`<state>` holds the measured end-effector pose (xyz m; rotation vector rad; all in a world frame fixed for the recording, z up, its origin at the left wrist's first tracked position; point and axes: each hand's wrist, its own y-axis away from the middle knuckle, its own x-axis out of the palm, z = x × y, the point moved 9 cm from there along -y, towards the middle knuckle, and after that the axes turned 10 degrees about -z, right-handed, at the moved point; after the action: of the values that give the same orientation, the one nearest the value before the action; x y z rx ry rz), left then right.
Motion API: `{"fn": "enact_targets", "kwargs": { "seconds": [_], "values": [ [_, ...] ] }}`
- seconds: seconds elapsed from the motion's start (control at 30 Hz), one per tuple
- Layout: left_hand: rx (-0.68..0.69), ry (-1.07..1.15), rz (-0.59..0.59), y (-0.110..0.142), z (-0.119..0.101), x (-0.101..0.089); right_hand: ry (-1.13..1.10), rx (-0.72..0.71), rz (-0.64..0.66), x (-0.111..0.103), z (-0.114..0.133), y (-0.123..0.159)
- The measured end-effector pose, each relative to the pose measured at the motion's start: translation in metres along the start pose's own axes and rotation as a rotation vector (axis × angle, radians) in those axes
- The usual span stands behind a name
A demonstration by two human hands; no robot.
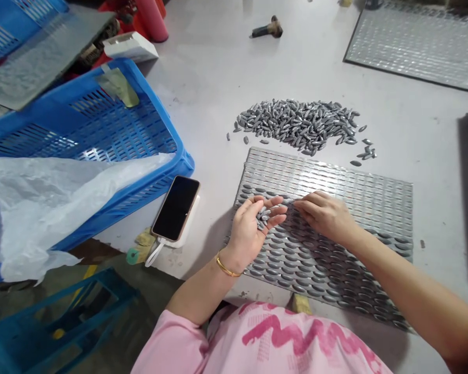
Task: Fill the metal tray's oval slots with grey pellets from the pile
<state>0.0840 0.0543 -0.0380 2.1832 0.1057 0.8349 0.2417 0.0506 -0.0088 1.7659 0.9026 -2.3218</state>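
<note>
My left hand lies palm up over the plate, cupping several grey oval pellets against its fingers. My right hand rests just beside it, fingers drawn together and tips down on the plate. I cannot tell if those fingertips pinch a pellet. Below both hands is a grey metal plate with rows of oval recesses, and pellets fill the nearer rows. Beyond its far edge lies a loose heap of matching pellets, with a few strays at its right end.
A blue perforated plastic crate with a white plastic sheet stands to the left. A phone on a white power bank lies beside it. A second recessed plate sits far right, and a short dark tool lies at the back.
</note>
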Motion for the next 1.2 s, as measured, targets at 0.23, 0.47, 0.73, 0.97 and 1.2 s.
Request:
{"fn": "enact_targets", "kwargs": {
  "seconds": [0.23, 0.47, 0.73, 0.97, 1.2],
  "values": [
    [-0.066, 0.045, 0.035, -0.001, 0.006, 0.004, 0.025, -0.135, 0.147, 0.006, 0.003, -0.009],
    [-0.235, 0.083, 0.038, 0.001, 0.021, 0.01, -0.152, 0.003, 0.028, -0.016, -0.002, -0.014],
    [-0.242, 0.076, 0.104, -0.002, 0.034, 0.013, -0.408, 0.066, 0.001, -0.035, 0.054, -0.039],
    [-0.266, 0.073, 0.193, 0.0, 0.044, 0.019, -0.43, 0.159, 0.189, -0.012, 0.048, -0.035],
    [-0.224, -0.002, 0.153, 0.006, 0.046, 0.015, -0.448, 0.207, 0.08, -0.029, 0.041, -0.023]
  ]
}}
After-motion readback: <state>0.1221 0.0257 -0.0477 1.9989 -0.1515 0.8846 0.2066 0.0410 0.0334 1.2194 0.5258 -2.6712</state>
